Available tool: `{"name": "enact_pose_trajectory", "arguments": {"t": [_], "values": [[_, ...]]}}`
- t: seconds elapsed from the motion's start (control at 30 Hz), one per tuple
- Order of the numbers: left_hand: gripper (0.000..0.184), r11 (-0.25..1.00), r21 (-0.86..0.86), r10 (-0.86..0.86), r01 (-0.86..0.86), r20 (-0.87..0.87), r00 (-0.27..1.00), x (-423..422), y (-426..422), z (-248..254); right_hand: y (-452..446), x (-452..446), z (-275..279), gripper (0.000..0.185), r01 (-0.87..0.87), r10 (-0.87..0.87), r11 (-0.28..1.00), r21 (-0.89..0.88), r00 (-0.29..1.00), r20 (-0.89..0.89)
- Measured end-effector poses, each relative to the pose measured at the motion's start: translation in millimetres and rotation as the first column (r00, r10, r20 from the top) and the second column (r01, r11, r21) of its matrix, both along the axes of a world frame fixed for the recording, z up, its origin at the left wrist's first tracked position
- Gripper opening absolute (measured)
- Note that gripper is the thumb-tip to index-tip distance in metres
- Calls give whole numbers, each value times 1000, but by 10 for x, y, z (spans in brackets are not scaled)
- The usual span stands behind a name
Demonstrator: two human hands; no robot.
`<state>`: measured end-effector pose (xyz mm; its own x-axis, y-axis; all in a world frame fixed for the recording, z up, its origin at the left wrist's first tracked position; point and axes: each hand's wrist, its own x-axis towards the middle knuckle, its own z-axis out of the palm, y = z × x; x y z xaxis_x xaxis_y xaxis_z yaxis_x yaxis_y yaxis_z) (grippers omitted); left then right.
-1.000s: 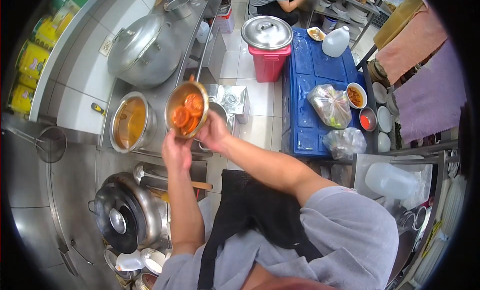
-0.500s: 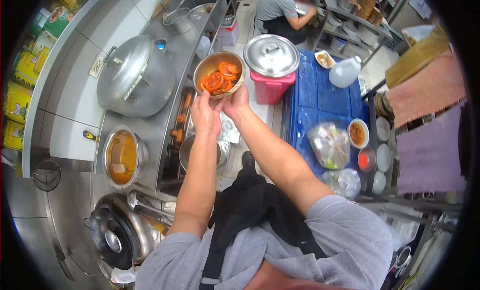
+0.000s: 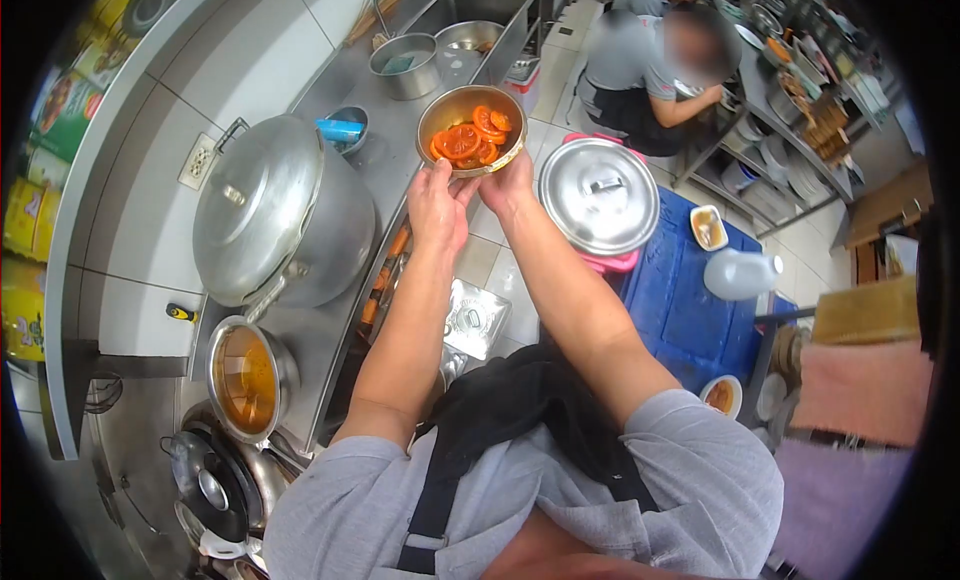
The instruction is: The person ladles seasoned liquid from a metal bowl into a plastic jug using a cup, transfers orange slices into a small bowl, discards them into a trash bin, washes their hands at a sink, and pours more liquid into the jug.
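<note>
By the bench (image 3: 394,135)'s right edge, the metal bowl (image 3: 451,113) of red-orange slices (image 3: 462,142) is gripped at its near side by the left hand (image 3: 437,205) and right hand (image 3: 508,187); it is best kept level.

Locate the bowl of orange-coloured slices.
In the head view, the bowl is at upper middle, held by the left hand and right hand, left of the silver lid on the pink bin.
</note>
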<state>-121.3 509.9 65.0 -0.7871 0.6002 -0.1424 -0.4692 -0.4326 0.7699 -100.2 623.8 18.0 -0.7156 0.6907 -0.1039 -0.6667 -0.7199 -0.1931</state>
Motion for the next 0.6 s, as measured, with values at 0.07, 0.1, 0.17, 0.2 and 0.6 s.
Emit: {"name": "enact_pose_trajectory", "arguments": {"t": [0.07,0.1,0.17,0.2,0.6], "values": [[23,999,19,50,-50,23,998,-168,288,-84,293,-206,-28,40,-33,33,999,-7,999,31],[23,997,-5,73,-73,34,997,-186,346,-176,442,-322,-105,41,-58,59,998,-29,998,28],[23,994,15,110,-110,37,993,-394,692,-135,779,-559,-73,48,-142,142,990,-7,990,13],[23,994,13,105,-105,29,994,-469,854,-103,924,-619,-66,49,-160,161,986,-49,987,24],[28,987,4,162,-162,3,987,-1274,2506,98,2374,-1517,282,39,-118,110,980,-160,992,-58]]}}
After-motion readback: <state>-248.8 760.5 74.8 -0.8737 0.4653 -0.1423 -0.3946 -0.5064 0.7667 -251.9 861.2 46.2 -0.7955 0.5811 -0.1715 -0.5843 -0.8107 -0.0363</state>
